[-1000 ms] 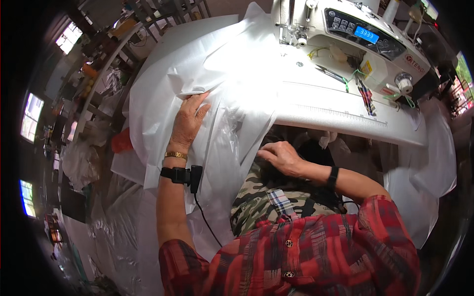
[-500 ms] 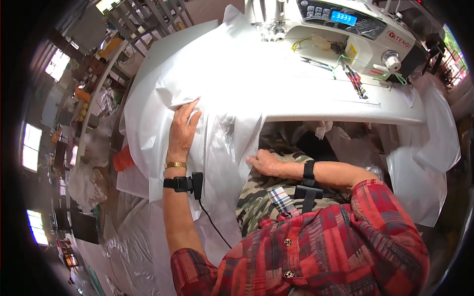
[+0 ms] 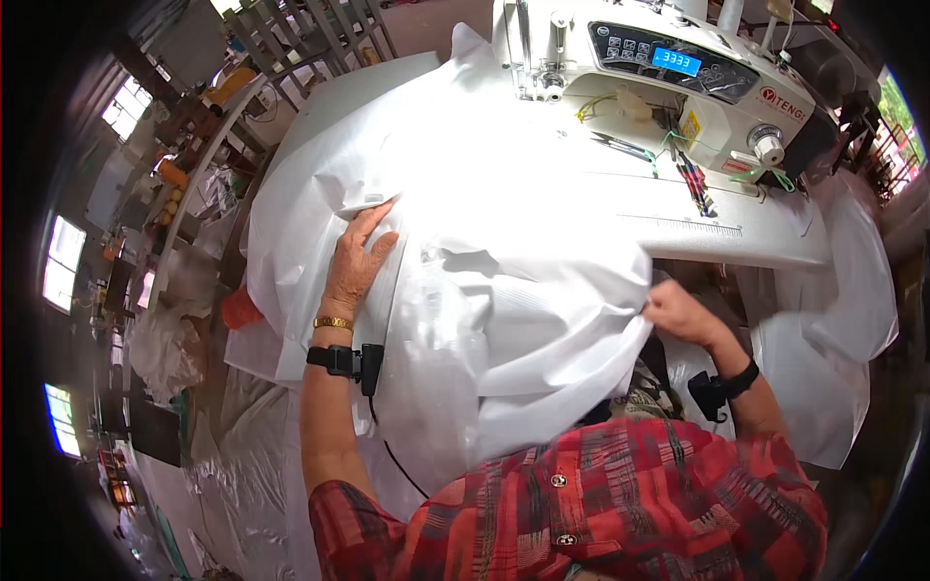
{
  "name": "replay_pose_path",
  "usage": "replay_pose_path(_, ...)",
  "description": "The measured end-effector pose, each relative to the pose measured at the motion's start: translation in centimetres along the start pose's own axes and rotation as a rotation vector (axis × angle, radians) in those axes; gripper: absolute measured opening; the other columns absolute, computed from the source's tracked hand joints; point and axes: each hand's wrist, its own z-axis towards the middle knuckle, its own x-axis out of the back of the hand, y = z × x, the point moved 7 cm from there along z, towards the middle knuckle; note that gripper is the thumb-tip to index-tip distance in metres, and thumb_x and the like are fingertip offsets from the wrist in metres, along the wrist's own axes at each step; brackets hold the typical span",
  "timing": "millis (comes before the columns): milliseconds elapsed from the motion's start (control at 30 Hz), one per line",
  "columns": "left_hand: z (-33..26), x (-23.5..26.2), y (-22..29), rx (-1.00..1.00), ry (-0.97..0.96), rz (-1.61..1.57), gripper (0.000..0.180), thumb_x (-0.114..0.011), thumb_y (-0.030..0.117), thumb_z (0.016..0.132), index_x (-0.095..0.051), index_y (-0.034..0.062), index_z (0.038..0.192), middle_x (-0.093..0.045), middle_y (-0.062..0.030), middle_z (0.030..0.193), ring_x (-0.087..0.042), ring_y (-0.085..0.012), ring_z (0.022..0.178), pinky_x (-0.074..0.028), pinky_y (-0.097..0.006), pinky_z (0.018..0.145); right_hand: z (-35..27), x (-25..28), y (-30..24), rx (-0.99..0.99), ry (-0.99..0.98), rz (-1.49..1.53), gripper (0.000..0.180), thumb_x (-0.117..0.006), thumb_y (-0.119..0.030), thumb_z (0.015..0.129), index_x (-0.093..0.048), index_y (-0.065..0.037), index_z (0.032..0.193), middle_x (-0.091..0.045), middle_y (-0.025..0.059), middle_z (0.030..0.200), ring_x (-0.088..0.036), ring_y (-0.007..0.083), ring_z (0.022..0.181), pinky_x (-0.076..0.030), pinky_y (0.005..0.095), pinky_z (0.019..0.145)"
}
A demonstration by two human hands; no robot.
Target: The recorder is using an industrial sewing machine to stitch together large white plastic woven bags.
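A large white fabric sheet [image 3: 504, 252] lies spread over the sewing table and hangs down onto my lap. My left hand [image 3: 356, 263] rests flat on it at the left, fingers pointing up toward the machine. My right hand [image 3: 678, 312] grips a bunched edge of the same fabric at the table's front edge and holds it up. A white sewing machine [image 3: 668, 77] with a blue lit display stands at the back of the table, its needle area [image 3: 542, 82] above the cloth.
The white table top [image 3: 736, 237] shows bare at the right, with more white fabric [image 3: 833, 320] hanging off its right side. Pens and small tools [image 3: 693, 179] lie by the machine base. Crumpled plastic and cloth [image 3: 174, 339] cover the floor at left, near metal racks [image 3: 291, 39].
My right hand came up from my lap and pulled the fabric's edge up and to the right, covering my lap. My left hand stayed flat on the cloth.
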Motion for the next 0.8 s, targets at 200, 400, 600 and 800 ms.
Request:
replay_pose_path(200, -1.1, 0.8, 1.9, 0.069, -0.081, 0.07, 0.064, -0.07, 0.041, 0.088, -0.054, 0.0, 0.134, -0.056, -0.0191, 0.135, -0.05, -0.0325, 0.13, -0.038, -0.04, 0.109, -1.3, -0.3, 1.1, -0.074, 0.161, -0.485, 0.032, -0.069, -0.034, 0.083, -0.069, -0.002, 0.084, -0.066, 0.0151, 0.068, -0.065, 0.0362, 0.065, -0.05, 0.0445, 0.065)
replay_pose_path(400, -2.9, 0.0, 8.6, -0.031, -0.142, 0.455, 0.071, -0.075, 0.025, 0.082, -0.045, -0.0007, 0.141, -0.046, -0.0206, 0.145, -0.045, -0.0353, 0.133, -0.036, -0.041, 0.111, -1.0, 1.8, -18.1, 0.625, 0.577, -0.342, 0.036, -0.073, -0.029, 0.083, -0.063, -0.002, 0.105, -0.067, 0.0138, 0.093, -0.064, 0.032, 0.087, -0.05, 0.0423, 0.075)
replay_pose_path(600, -6.7, -1.0, 11.1, -0.036, 0.001, 0.624, 0.053, -0.051, 0.001, 0.086, -0.046, -0.0016, 0.138, -0.048, -0.0208, 0.139, -0.05, -0.0346, 0.125, -0.039, -0.045, 0.104, 4.4, -15.0, -22.2, 1.051, -0.143, -0.097, 0.045, -0.069, -0.036, 0.086, -0.062, -0.004, 0.116, -0.061, 0.0182, 0.122, -0.055, 0.0353, 0.117, -0.045, 0.045, 0.098)
replay_pose_path(800, -8.6, 2.6, 10.4, 0.1, 0.021, 0.65, 0.033, -0.059, 0.0, 0.085, -0.059, -0.0012, 0.118, -0.06, -0.0151, 0.111, -0.058, -0.0336, 0.106, -0.049, -0.042, 0.089, 5.7, -21.8, -23.9, 0.95, -0.713, -0.046, 0.041, -0.062, -0.036, 0.091, -0.064, -0.002, 0.114, -0.061, 0.0201, 0.118, -0.055, 0.0365, 0.115, -0.045, 0.0434, 0.098)
